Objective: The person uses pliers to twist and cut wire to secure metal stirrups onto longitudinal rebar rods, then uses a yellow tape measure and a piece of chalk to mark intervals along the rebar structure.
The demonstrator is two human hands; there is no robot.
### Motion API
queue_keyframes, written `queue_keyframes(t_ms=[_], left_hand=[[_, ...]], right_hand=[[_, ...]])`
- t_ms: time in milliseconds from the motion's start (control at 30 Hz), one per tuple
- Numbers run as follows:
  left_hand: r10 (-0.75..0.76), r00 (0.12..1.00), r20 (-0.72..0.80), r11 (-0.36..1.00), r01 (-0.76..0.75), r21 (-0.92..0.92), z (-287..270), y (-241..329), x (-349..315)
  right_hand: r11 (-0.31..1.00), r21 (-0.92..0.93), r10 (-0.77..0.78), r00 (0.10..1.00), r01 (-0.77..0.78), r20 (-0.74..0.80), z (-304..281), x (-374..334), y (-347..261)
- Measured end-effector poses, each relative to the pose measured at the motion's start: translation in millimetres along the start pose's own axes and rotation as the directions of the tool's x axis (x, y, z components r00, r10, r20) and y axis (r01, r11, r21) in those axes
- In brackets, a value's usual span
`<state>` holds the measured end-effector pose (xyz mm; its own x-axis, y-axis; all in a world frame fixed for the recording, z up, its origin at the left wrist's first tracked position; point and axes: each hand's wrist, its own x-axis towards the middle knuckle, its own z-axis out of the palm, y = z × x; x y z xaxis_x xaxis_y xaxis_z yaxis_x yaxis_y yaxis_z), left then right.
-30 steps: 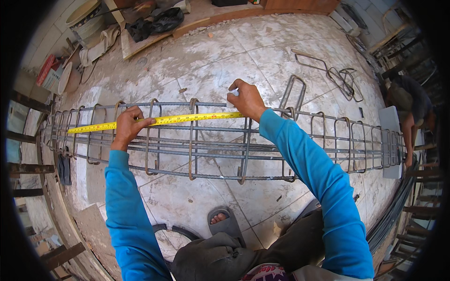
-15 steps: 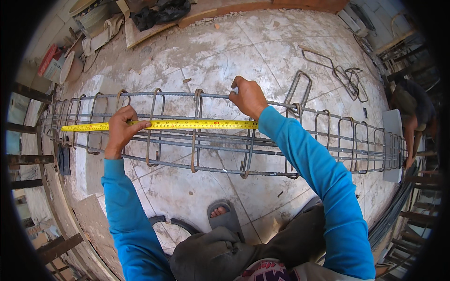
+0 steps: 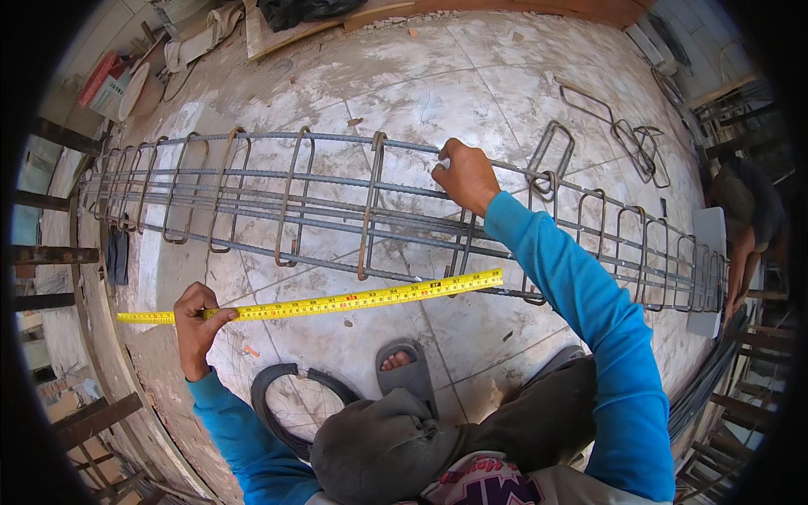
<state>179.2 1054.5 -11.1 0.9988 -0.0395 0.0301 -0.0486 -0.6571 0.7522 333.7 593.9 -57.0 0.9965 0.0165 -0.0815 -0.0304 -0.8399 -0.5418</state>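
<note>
A yellow tape measure stretches across the near side of a long cage of steel rebar, its right end close to my right forearm. Toward the tape's left part, my left hand pinches the blade between thumb and fingers, below the cage. My right hand is over the cage's far upper bar, fingers curled in. Something small and whitish shows at its fingertips, too little of it to name. Bent rectangular stirrups ring the long bars at intervals.
Loose stirrups lie on the stained tile floor at the far right. A coil of black wire rests by my sandalled foot. Another person bends at the cage's right end. A pale block is under its left part.
My left hand has drawn the tape toward me, off the cage bars to its near side. My right hand remains by the far bar with its fingers curled.
</note>
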Motion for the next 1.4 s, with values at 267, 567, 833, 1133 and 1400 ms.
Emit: queue_keyframes(t_ms=[267,567,833,1133,1400], left_hand=[[-0.071,0.997,-0.013,0.989,0.069,-0.132,17.3,-9.8,-45.7],[-0.138,0.99,0.043,0.971,0.143,-0.193,46.0,-18.1,-57.4],[-0.154,0.985,0.077,0.962,0.167,-0.215,60.8,-19.9,-59.2],[-0.186,0.981,0.059,0.957,0.195,-0.214,66.8,-21.3,-73.5],[-0.175,0.98,0.094,0.949,0.194,-0.25,76.6,-24.3,-80.0]], right_hand=[[0.997,0.006,-0.071,0.997,0.071,-0.042,-2.2,-10.8,-0.6],[0.95,0.239,0.091,0.913,-0.198,0.397,-9.0,25.4,22.1],[0.945,0.191,0.141,0.858,-0.266,0.494,-22.2,19.1,7.5],[0.995,0.026,-0.095,0.995,0.094,0.042,12.8,-64.5,-8.4],[0.99,0.041,-0.136,0.987,0.133,0.086,6.1,-52.1,-15.4]])
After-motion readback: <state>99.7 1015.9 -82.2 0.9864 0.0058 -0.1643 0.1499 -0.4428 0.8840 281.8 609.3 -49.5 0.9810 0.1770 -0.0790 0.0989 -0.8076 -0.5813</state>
